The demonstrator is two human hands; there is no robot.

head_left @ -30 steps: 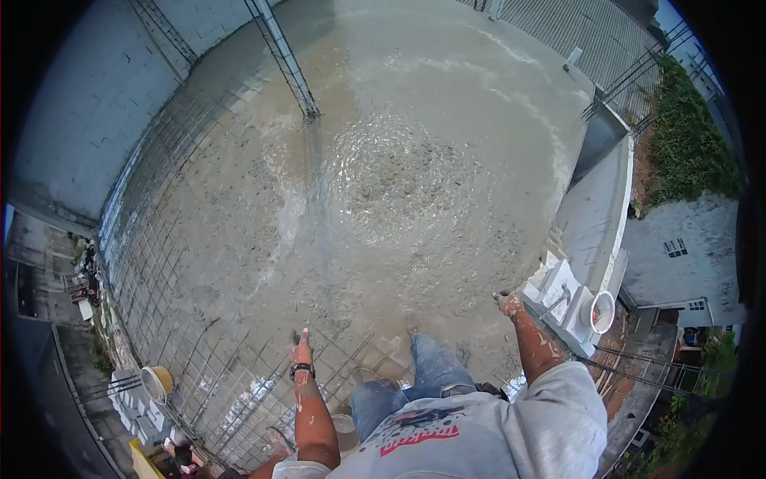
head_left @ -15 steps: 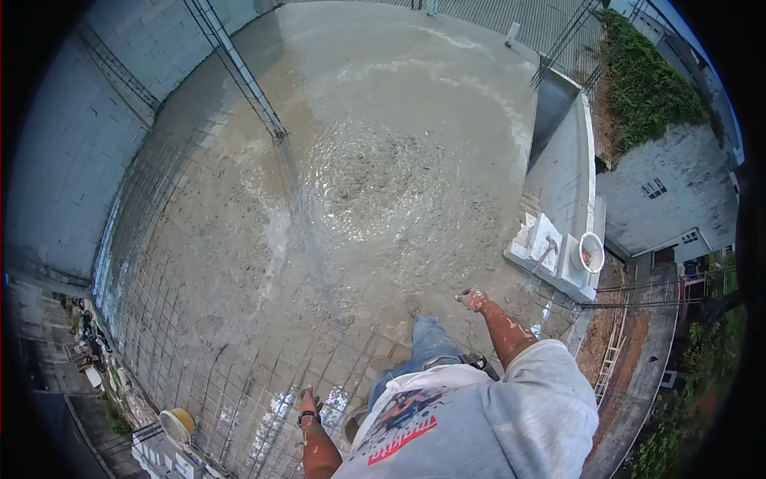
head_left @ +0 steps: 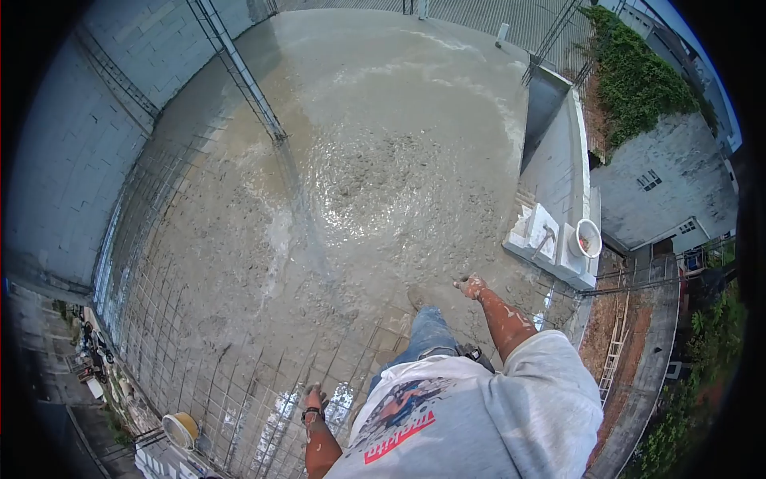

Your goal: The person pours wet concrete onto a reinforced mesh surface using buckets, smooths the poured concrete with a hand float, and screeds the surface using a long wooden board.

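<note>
My left hand hangs low with a dark watch at its wrist. It is nearest to the rebar grid, holds nothing I can see, and its fingers look apart. On the other side my right hand, smeared with grey concrete, is held out over the wet concrete. Its fingers are loosely stretched and nothing shows in them. Between the hands my jeans leg ends in a foot sunk in the concrete.
A steel column frame rises from the concrete at upper left. White blocks and a white bucket sit by the right edge, beyond which the ground drops away. A yellow-white bucket stands at lower left. A block wall bounds the left.
The view has shifted slightly, so the right-hand blocks and bucket appear a little further left. Both arms keep nearly the same pose, the right hand slightly higher in view.
</note>
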